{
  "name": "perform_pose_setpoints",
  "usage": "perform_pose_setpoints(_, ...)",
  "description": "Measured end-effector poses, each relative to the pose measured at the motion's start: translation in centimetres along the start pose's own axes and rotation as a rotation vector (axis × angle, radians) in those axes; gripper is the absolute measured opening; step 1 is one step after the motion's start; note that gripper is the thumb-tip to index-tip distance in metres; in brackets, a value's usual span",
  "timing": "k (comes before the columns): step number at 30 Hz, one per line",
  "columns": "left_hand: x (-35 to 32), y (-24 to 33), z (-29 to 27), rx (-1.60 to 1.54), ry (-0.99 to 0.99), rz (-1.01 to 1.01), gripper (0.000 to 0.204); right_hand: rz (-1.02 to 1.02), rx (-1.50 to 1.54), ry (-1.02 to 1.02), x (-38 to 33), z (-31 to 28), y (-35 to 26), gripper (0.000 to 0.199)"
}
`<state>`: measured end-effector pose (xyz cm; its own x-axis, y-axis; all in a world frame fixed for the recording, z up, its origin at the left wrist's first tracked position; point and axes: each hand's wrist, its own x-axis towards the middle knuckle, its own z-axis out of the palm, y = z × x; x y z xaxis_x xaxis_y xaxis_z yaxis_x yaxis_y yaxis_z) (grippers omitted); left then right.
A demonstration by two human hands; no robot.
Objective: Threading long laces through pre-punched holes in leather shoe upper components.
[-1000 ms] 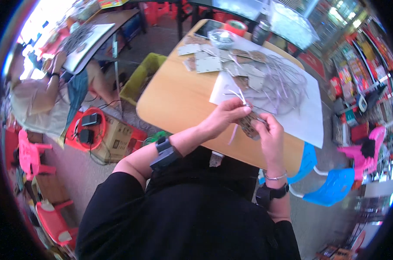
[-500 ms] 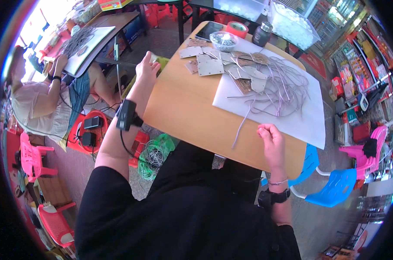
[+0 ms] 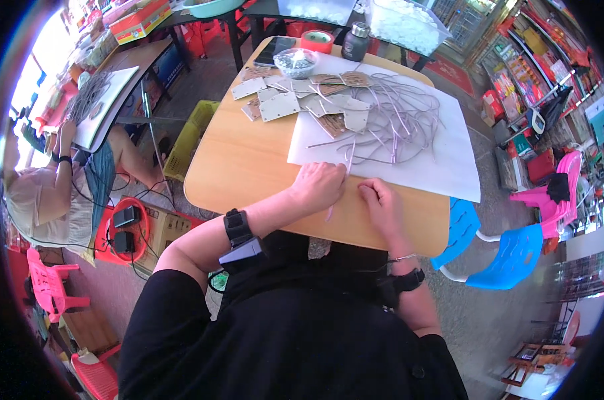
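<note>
My left hand (image 3: 320, 187) is closed at the table's near side, over a loose pale grey-purple cord (image 3: 350, 155). Bits of that cord show above and below the fingers. Close by on the right, my right hand (image 3: 383, 208) has its fingers curled in and thumb pressed against them; anything inside is hidden. Beyond both hands, a tangle of cords (image 3: 398, 123) spreads over a white sheet (image 3: 448, 160). Flat square pieces (image 3: 280, 107), pale and brown with small holes, overlap beside the tangle.
At the wooden table's (image 3: 228, 153) far end are a phone (image 3: 275, 51), a clear bowl (image 3: 295, 63) of small parts, a red tape roll (image 3: 317, 41) and a dark bottle (image 3: 356, 43). Another person (image 3: 52, 180) sits at the left. Blue chairs (image 3: 505, 260) adjoin the right side.
My left hand has come in from beyond the table's left edge and closed over the loose cord. My right hand has shifted slightly left, fingers curled. The view has turned a little.
</note>
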<state>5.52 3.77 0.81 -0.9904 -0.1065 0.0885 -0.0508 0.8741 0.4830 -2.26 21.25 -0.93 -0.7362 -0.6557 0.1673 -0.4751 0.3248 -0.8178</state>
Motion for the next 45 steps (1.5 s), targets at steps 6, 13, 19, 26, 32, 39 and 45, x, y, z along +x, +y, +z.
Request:
perform_pose_setpoints(6,0.2,0.6,-1.1,-0.421,-0.078,-0.002,0.019,-0.058,0.067,0.009,-0.6,-0.5,-2.5,0.017)
perform_pose_setpoints(13,1.9,-1.9,-0.4,0.016,0.388,0.187,0.022,-0.528,-0.284,-0.058,-0.2,0.8,0.5,0.021)
perform_pose_setpoints(19,4.9,-2.4,-0.9,0.106,0.168,-0.127,0.021,-0.541,-0.411,-0.063,-0.2,0.6,-0.4,0.012)
perform_pose_setpoints(26,7.6,1.8,1.8,0.069,0.359,0.146,0.028,-0.215,0.783,0.256,0.0,-7.3,-4.4,0.011)
perform_pose_setpoints(32,11.9,0.3,3.7,0.211,0.262,0.165,0.029,-0.573,1.022,0.439,-1.8,-14.5,-7.0,0.018)
perform_pose_setpoints(39,13.9,0.6,2.8,0.044,0.342,0.140,0.020,-0.855,0.675,1.071,-7.9,-21.7,-9.7,0.022)
perform_pose_setpoints(45,10.7,-4.8,-0.6,0.175,0.553,0.138,0.025,-0.475,0.425,0.990,-3.2,-14.8,-7.6,0.020)
